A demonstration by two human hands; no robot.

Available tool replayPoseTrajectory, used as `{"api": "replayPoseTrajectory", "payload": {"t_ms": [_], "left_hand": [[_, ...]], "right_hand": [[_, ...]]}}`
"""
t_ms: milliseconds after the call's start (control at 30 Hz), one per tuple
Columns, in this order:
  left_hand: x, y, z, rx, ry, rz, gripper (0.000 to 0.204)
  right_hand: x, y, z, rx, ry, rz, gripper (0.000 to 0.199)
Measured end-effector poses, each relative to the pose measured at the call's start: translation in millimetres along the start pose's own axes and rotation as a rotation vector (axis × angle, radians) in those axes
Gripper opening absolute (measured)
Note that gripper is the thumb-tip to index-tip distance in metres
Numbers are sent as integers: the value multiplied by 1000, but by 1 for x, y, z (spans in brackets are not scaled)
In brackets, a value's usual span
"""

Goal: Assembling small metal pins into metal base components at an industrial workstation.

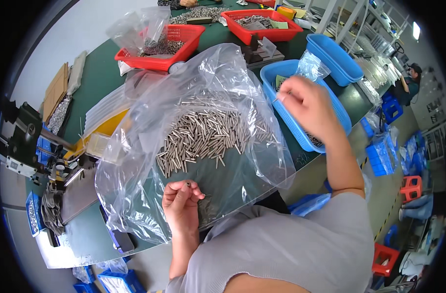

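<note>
two red baskets [160, 48] of small metal parts sit at the far side of the green table [96, 78], one under a crumpled clear bag. a second, empty blue bin [336, 57] stands at the right. a dark machine [22, 139] stands at left, red stools [411, 187] on the floor.

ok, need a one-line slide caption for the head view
Left hand pinches a small metal pin over a clear plastic bag of pins; right hand hovers above a blue basket.
</note>
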State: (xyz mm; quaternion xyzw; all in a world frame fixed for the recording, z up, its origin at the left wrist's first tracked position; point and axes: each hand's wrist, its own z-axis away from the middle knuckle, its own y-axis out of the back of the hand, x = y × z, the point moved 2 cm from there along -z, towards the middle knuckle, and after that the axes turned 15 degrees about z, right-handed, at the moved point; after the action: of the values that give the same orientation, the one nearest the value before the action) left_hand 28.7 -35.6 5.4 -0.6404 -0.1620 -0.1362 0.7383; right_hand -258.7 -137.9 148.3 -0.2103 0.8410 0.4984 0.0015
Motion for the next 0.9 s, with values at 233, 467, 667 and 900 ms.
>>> {"api": "replayPoseTrajectory", "payload": {"t_ms": [233,467,667,900], "left_hand": [[0,-6,-3,-16,28,-20,9],[-3,0,-3,47,23,-21,8],[-1,-1,-2,17,39,0,7],[1,1,-2,14,44,37,6]], "right_hand": [[102,-10,0,-146,-6,308,11],[-56,-12,9,-21,236,-134,12],[-88,-100,13,-395,477,-189,12],[-101,-139,11,-460,594,-64,16]]}}
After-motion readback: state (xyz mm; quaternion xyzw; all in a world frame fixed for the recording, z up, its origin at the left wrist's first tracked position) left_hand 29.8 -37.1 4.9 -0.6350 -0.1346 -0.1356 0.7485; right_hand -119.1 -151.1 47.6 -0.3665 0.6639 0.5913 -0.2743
